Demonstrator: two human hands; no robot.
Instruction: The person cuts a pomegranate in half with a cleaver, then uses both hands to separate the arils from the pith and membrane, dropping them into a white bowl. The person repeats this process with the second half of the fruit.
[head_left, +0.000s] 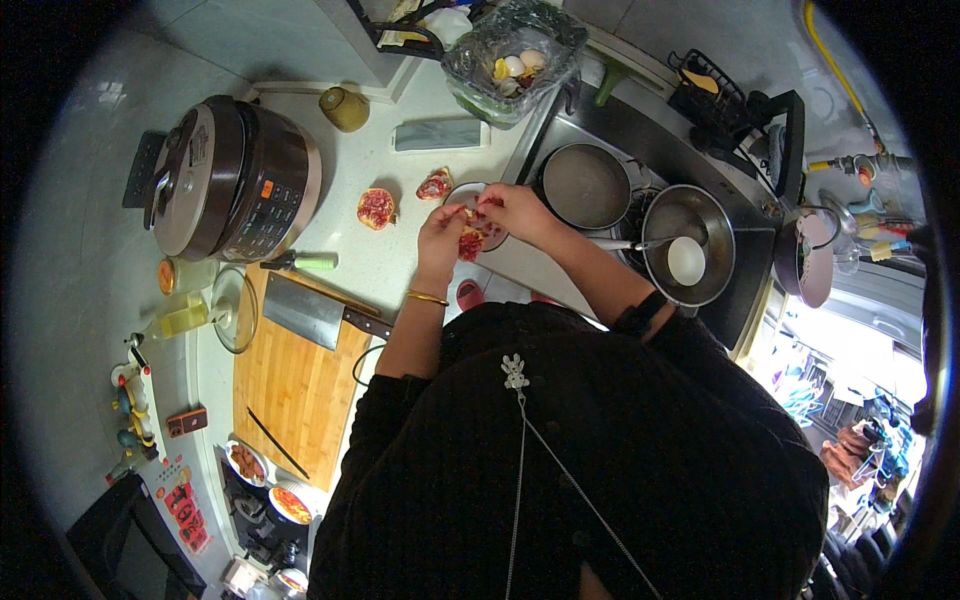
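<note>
Both hands work over a small bowl at the counter's edge. My left hand grips a piece of pomegranate with red seeds showing. The fingers of my right hand are bent at the top of the same piece, though the fingertips partly hide what they touch. Some loose seeds lie in the bowl, whose near part is covered by the hands. Left of it on the white counter sit a cut pomegranate half and a smaller pomegranate chunk.
An electric pressure cooker stands at the left. A cleaver lies on the wooden cutting board. At right, a pan and a wok holding a white bowl occupy the stove. A bag-lined bin contains eggshells.
</note>
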